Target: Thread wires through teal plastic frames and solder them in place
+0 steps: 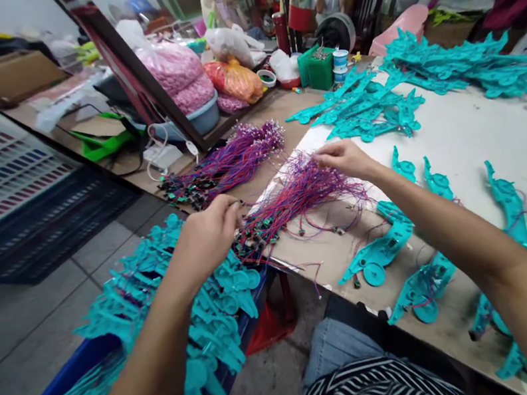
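My left hand (213, 233) is closed in a pinch above the near end of a wire bundle; a tiny dark part shows by the fingertips, but what they grip is hidden. My right hand (345, 160) pinches thin wires at the far end of the same red, blue and purple wire bundle (292, 189). Small dark and green components (254, 236) cluster at the bundle's near end. Beneath my left arm, many turquoise plastic parts (212, 314) fill a blue bin (88, 358). Several turquoise shells with wires (378, 249) lie under and beyond my right forearm.
A second wire bundle (237, 161) lies farther back. Turquoise parts are piled (453, 64) across the table's far side. A dark post (136, 70) rises at the left, near bagged pink pieces (174, 71) and a white power strip (163, 155). Two people sit in the background.
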Motion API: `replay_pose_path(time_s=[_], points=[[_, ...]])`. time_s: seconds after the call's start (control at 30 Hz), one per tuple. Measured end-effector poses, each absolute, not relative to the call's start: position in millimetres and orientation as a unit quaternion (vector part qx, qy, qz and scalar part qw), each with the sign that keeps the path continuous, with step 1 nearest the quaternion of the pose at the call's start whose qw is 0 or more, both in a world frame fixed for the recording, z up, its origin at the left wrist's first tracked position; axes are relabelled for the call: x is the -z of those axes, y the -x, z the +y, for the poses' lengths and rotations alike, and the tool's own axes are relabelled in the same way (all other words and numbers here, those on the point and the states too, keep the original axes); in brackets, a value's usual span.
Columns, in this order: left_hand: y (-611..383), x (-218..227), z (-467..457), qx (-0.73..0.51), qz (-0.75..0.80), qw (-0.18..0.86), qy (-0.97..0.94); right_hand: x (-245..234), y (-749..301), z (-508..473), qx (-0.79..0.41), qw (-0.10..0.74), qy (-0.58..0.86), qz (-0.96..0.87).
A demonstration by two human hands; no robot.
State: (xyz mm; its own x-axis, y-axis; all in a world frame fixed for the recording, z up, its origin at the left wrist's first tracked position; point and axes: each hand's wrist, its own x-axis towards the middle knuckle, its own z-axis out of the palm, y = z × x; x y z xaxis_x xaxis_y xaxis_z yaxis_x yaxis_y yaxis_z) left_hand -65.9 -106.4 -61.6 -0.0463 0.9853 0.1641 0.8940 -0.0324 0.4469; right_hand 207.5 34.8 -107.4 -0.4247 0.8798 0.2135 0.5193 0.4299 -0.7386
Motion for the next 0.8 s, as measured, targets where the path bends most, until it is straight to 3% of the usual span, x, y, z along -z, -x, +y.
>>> replay_pose_path(time_s=[0.1, 0.17, 0.27, 0.33, 0.47, 0.8], points=[[68.7, 32.6, -102.8, -0.151, 0.637, 0.188, -0.732, 119.0, -219.2, 46.3, -0.192, 0.195, 0.482, -0.833], [71.9, 14.1, -100.9, -0.163, 0.609, 0.226, -0.743, 127.1, -227.0, 50.3, -0.154, 0.209, 0.499, -0.827], [75.6, -8.2, -98.1, -0.166, 0.62, 0.186, -0.744, 133.1, -233.6, 51.5, -0.155, 0.223, 0.515, -0.813], [74.1, -17.8, -97.1, -0.181, 0.624, 0.171, -0.741, 132.3, -233.6, 51.5, -0.185, 0.243, 0.515, -0.801], [61.1, -23.0, -96.4, -0.288, 0.601, 0.245, -0.704, 124.0, -228.5, 53.6, -0.325, 0.355, 0.493, -0.724], [52.3, -35.1, -81.1, -0.485, 0.546, 0.331, -0.598, 91.9, -222.9, 59.2, -0.383, 0.362, 0.465, -0.712]])
